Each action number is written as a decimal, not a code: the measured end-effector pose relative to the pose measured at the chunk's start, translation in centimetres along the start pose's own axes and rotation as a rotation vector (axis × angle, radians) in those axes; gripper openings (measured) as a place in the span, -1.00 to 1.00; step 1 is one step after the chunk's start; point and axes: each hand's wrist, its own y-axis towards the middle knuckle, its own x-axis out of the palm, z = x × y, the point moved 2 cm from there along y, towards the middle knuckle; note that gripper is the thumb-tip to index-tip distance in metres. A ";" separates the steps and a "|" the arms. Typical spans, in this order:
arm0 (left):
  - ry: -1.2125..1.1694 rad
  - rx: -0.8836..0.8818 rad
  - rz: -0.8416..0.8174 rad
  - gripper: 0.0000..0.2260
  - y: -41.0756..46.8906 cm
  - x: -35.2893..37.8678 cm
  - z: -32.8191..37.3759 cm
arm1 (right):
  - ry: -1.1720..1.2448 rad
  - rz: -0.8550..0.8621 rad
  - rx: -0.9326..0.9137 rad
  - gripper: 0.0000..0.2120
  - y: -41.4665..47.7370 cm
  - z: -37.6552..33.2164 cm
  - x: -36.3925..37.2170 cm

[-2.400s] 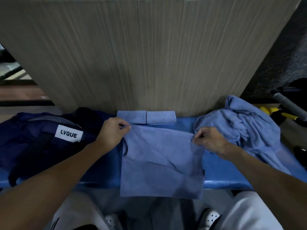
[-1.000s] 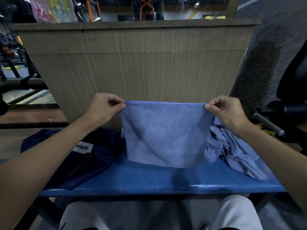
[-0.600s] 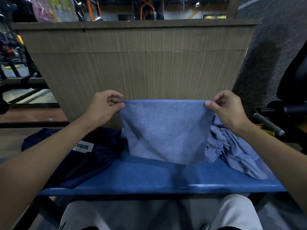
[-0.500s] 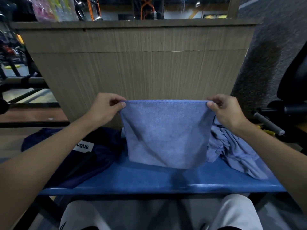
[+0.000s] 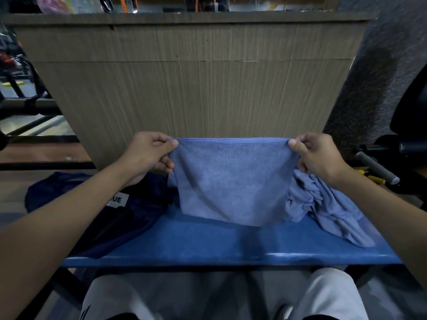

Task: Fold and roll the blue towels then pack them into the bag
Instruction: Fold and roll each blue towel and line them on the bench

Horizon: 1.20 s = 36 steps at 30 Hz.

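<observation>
A blue towel [image 5: 231, 181] hangs doubled over in the air above the blue bench [image 5: 208, 248]. My left hand [image 5: 147, 153] pinches its top left corner and my right hand [image 5: 316, 153] pinches its top right corner, stretching the upper edge taut. The towel's lower edge hovers just over the bench top. A heap of crumpled blue towels [image 5: 323, 204] lies on the bench at the right. The dark navy bag [image 5: 99, 204], with a white label, lies on the left end of the bench. The hanging towel hides the rolled towels at the back.
A tall wood-grain panel [image 5: 196, 88] stands right behind the bench. A grey-handled bar [image 5: 376, 167] and black gym equipment sit to the right, metal frames to the left. My knees in light trousers [image 5: 332, 294] are below the bench's front edge.
The towel lay flat on the bench with both hands on its far corners; it has since been lifted and now hangs between my hands. Over the last second it only swayed slightly.
</observation>
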 end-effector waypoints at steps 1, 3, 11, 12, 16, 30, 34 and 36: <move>-0.006 -0.010 -0.003 -0.83 0.1 -0.1 -0.3 | 0.014 -0.002 0.016 -0.77 0.0 0.2 0.1; -0.003 -0.025 0.000 -0.82 0.6 -0.2 -0.9 | 0.036 -0.004 0.042 -0.74 0.3 0.7 0.4; 0.003 -0.062 0.026 -0.87 2.4 0.1 -2.9 | 0.254 -0.033 0.162 -0.82 1.9 2.2 2.9; 0.001 -0.058 0.033 -0.87 2.8 0.1 -3.1 | 0.304 -0.043 0.179 -0.88 2.3 2.4 3.2; -0.016 -0.005 0.097 -0.89 4.3 -0.1 -3.1 | 0.384 -0.039 0.164 -0.88 3.9 2.9 4.1; 0.166 -0.038 -0.039 -0.96 -2.5 -0.1 -9.2 | 0.099 -0.211 0.235 -0.82 -3.9 6.4 5.2; 0.317 -0.191 -0.214 -0.94 -8.3 0.2 -15.8 | -0.010 -0.510 0.335 -0.78 -10.7 11.2 7.3; 0.359 -0.253 -0.281 -0.94 -10.2 0.0 -17.7 | -0.017 -0.573 0.359 -0.84 -13.2 12.2 8.0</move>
